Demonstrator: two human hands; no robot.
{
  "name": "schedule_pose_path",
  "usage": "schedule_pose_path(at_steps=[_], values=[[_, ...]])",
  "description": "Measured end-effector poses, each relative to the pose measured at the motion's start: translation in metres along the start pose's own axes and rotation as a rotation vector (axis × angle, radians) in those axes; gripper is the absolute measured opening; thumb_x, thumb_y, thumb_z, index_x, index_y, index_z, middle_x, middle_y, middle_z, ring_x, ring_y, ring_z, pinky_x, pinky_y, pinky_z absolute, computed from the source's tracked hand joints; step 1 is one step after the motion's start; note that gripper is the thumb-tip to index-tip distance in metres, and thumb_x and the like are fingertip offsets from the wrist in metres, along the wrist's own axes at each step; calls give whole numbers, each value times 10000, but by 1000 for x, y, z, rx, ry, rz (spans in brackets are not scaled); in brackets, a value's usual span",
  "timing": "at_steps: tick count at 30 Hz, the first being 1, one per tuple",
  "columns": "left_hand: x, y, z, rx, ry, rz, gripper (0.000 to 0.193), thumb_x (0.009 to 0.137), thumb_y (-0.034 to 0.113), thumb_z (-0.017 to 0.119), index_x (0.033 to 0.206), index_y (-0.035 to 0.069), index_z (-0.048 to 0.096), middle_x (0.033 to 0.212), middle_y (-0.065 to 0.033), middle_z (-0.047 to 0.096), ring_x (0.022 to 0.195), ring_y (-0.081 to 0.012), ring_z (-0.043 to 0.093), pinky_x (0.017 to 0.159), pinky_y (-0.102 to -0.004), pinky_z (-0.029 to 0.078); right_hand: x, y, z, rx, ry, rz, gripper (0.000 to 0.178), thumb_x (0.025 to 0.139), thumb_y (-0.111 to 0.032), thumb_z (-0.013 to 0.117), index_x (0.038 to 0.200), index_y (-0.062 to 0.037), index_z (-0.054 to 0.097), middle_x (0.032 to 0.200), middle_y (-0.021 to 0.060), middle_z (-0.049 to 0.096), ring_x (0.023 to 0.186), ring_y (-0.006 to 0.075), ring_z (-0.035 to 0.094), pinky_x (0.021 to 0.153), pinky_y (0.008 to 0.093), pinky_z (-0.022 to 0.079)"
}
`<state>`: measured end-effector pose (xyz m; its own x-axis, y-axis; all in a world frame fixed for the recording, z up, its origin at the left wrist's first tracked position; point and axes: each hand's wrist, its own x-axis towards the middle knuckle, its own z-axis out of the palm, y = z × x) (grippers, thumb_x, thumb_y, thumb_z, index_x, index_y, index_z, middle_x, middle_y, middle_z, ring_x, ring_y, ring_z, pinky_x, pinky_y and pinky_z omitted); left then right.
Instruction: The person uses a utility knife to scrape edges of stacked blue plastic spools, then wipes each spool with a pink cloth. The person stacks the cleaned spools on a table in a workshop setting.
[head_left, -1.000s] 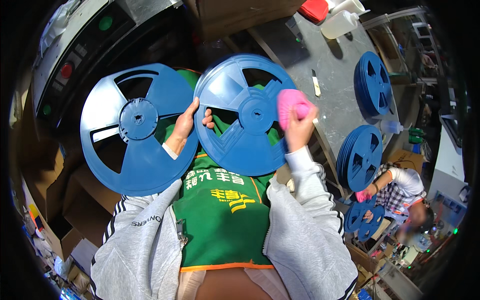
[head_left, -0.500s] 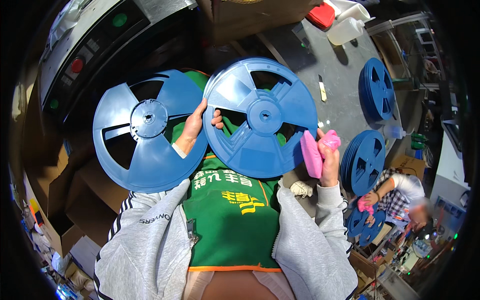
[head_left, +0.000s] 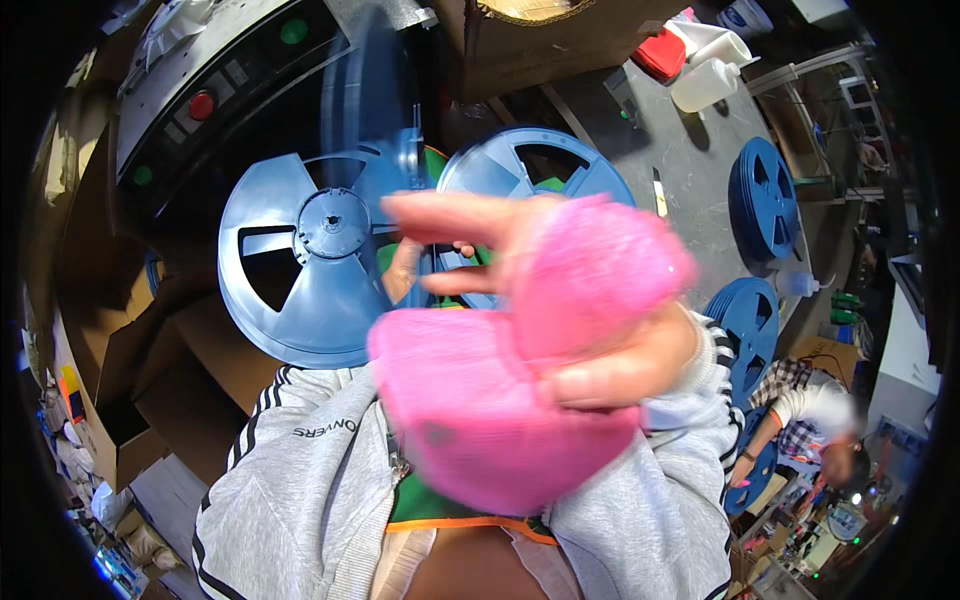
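My right hand (head_left: 630,360), raised close to the camera and blurred, grips a pink cloth (head_left: 470,410). Its thumb lies over the cloth while some fingers stretch out to the left. Behind it, my left hand (head_left: 402,272) stays closed on the rim of a stack of blue plastic reels (head_left: 475,165), mostly covered by the cloth and right hand. Left of that hand sits another large blue reel (head_left: 310,310) with a round hub and cut-out windows. Above this one, a blurred blue reel shape (head_left: 365,90) stands nearly edge-on against the dark machine.
A dark panel with a red button (head_left: 202,106) is at upper left, above open cardboard boxes (head_left: 200,350). On the grey table (head_left: 640,150) lie a knife (head_left: 659,192), a bottle (head_left: 705,86) and more reel stacks (head_left: 765,200). A co-worker (head_left: 810,400) is at right.
My right hand has swung left and up toward the camera with the pink cloth. A blurred blue reel has appeared at upper left. My left hand keeps its grip on the stack.
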<state>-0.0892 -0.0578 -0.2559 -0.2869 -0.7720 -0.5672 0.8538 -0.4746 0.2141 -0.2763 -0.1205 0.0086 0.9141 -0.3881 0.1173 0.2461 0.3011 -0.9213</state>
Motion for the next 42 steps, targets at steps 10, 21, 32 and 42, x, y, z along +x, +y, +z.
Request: schedule_pose_path(at_steps=[10,21,32,42], values=[[10,-3,-14,-12,-263,54,243,952,165,518,1090,-22,588,909,-117,635,911,-276,610,867,-395,511,-68,133,-163,-971,1271,259,399,853,-220,724,1137,11,566,1088,243,648,987,398,633,866,432,498],[10,-2,-14,-3,-276,-93,265,979,292,504,955,38,574,789,-63,578,846,-230,570,799,-344,471,-191,210,-98,-1426,728,-11,303,824,-178,701,1022,-31,525,1071,223,613,1002,412,580,926,456,443],[12,-4,-12,37,-300,-114,126,910,170,513,942,48,504,775,-42,508,847,-213,510,834,-315,436,37,191,-170,-1210,895,85,382,689,-38,642,1045,-23,503,1047,227,553,1055,419,495,919,487,419],[14,-5,-16,-69,-281,-79,112,896,124,538,948,25,544,798,-61,556,831,-212,541,804,-312,450,-75,178,-135,-1331,1210,171,398,726,-21,666,1104,-12,539,1094,193,564,1038,399,508,968,437,399]])
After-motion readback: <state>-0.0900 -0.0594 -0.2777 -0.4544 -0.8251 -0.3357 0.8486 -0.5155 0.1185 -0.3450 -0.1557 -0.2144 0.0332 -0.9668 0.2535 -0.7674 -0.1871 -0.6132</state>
